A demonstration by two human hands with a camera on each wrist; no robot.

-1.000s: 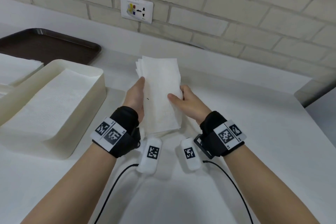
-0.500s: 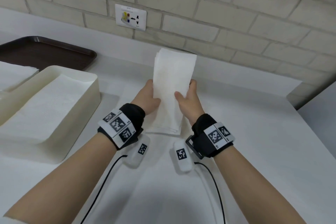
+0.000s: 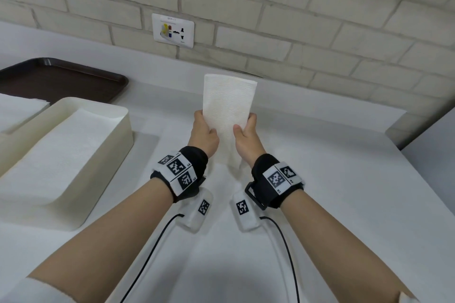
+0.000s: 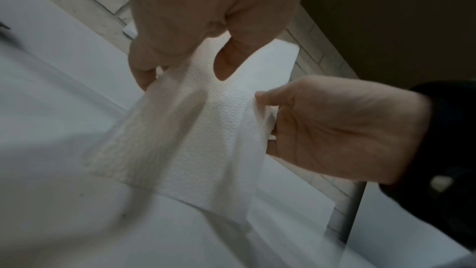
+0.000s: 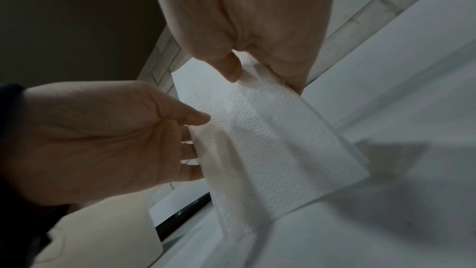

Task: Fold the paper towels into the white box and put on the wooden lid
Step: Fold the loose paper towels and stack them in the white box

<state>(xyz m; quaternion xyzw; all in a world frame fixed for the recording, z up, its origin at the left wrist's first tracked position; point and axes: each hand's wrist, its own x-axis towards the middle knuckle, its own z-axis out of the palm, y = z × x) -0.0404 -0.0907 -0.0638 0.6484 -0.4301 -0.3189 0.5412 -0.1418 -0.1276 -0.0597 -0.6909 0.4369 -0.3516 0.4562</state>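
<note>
Overhead, both the left hand [image 3: 203,135] and right hand [image 3: 247,135] pinch folded paper towels [image 3: 227,108] above the white counter [image 3: 332,179].

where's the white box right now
In the head view the white box sits on the table at the left, in front of the dark tray and left of both hands, with paper towels already in it.

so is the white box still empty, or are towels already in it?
Not empty. The white box already holds flat paper towels up near its rim; no lid is on it. How many, cannot tell.
</note>
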